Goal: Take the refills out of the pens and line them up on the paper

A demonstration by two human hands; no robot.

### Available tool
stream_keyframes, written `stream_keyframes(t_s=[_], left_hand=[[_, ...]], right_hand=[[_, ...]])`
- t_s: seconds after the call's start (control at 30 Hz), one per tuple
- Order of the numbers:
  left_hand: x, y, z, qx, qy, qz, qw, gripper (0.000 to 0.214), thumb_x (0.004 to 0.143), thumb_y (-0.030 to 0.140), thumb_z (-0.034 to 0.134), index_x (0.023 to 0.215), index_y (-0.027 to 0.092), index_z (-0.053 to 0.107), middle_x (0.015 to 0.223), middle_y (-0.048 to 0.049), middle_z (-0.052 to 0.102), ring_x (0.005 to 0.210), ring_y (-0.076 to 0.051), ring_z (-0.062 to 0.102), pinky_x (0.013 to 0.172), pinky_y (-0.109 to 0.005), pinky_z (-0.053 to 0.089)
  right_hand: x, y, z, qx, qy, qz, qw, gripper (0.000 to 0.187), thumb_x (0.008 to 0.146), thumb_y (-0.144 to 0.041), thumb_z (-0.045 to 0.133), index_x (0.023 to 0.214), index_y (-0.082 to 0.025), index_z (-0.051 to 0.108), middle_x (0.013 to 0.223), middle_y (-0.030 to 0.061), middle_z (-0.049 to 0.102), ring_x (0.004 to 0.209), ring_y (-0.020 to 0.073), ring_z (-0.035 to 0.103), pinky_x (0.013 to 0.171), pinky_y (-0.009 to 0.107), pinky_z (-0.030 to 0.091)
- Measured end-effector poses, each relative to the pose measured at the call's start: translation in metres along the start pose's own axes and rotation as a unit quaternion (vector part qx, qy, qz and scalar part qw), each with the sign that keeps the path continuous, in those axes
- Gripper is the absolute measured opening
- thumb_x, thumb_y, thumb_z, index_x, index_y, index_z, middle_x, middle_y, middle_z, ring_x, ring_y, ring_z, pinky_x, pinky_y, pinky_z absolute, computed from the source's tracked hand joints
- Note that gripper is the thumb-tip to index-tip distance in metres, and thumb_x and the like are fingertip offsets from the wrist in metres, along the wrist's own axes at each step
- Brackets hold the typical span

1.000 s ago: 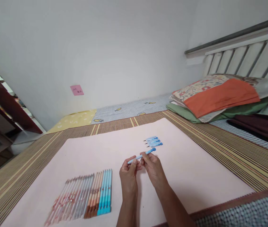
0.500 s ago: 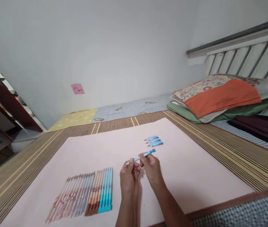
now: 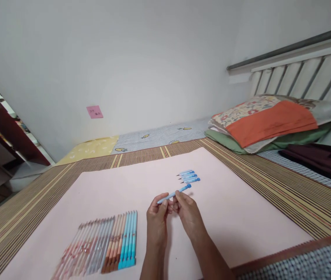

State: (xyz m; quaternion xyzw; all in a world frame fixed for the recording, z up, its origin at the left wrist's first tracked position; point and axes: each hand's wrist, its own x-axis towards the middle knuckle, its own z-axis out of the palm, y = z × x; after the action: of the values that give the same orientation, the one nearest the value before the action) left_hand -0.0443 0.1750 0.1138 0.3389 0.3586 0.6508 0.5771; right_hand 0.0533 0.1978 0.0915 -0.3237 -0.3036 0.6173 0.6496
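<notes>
Both hands hold one light blue pen [image 3: 172, 195] above the pale pink sheet, its darker blue end pointing up and right. My left hand [image 3: 158, 212] pinches the lower left end between thumb and fingers. My right hand [image 3: 187, 210] grips the shaft nearer the blue end. Just beyond, several similar blue pens [image 3: 189, 177] lie in a small stack of rows, dark tips facing left. Left of my hands is a neat row of pens, with turquoise pens [image 3: 129, 237], brown-and-peach pens [image 3: 115, 243] and clear, pinkish pens [image 3: 80, 249].
The pink sheet [image 3: 226, 217] covers a striped mat [image 3: 259, 182] on a bed. Folded pillows with an orange band [image 3: 273, 122] and dark clothing [image 3: 314, 159] are at the right, by a radiator [image 3: 302, 76]. A pink note [image 3: 94, 112] is on the wall.
The left fingers have shifted along the pen's lower end, with the index finger now stretched along it. The pen stays in both hands, and the view has tilted slightly.
</notes>
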Motion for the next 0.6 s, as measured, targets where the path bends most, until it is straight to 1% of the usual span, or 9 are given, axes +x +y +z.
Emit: stream_keyframes(t_s=[0.1,0.2,0.37,0.5,0.6], left_hand=[[0.0,0.003,0.001,0.016,-0.019,-0.007,1.0,0.038,0.07,0.04,0.088,0.096,0.015,0.078,0.067,0.0003,0.065,0.063,-0.011,0.054,0.066,-0.023,0.046],[0.001,0.003,0.0,0.041,-0.02,0.0,0.999,0.036,0.074,0.043,0.086,0.094,0.014,0.078,0.065,0.0013,0.061,0.062,-0.01,0.052,0.064,-0.022,0.043],[0.002,-0.002,-0.001,0.041,0.023,0.017,0.999,0.042,0.073,0.045,0.086,0.099,0.013,0.078,0.066,-0.0005,0.066,0.059,-0.01,0.054,0.063,-0.024,0.046],[-0.001,-0.007,0.001,0.023,0.048,0.028,0.998,0.041,0.074,0.046,0.085,0.097,0.013,0.077,0.067,-0.0018,0.069,0.059,-0.012,0.06,0.062,-0.025,0.05],[-0.003,-0.008,0.003,-0.028,0.06,0.014,0.998,0.041,0.071,0.045,0.088,0.093,0.013,0.077,0.067,-0.002,0.07,0.058,-0.012,0.062,0.06,-0.023,0.051]], right_hand=[[0.0,-0.002,-0.001,0.027,0.014,0.011,0.999,0.047,0.07,-0.063,0.085,0.07,-0.019,0.068,0.061,-0.004,0.051,0.057,0.0119,0.044,0.058,0.029,0.038],[0.0,-0.006,-0.001,0.033,0.015,0.021,0.999,0.047,0.066,-0.061,0.089,0.076,-0.017,0.074,0.062,-0.004,0.051,0.057,0.011,0.044,0.057,0.028,0.037],[-0.002,-0.006,-0.001,0.025,0.006,0.019,0.999,0.046,0.066,-0.059,0.088,0.08,-0.016,0.077,0.062,-0.0038,0.052,0.058,0.0112,0.044,0.058,0.029,0.038],[-0.002,-0.002,0.001,-0.007,0.026,-0.017,0.999,0.046,0.065,-0.058,0.089,0.079,-0.016,0.076,0.058,-0.0041,0.052,0.056,0.0117,0.044,0.057,0.029,0.04],[-0.002,-0.002,0.004,-0.049,0.047,-0.032,0.997,0.047,0.065,-0.06,0.087,0.078,-0.016,0.076,0.059,-0.0028,0.056,0.055,0.0123,0.048,0.055,0.029,0.041]])
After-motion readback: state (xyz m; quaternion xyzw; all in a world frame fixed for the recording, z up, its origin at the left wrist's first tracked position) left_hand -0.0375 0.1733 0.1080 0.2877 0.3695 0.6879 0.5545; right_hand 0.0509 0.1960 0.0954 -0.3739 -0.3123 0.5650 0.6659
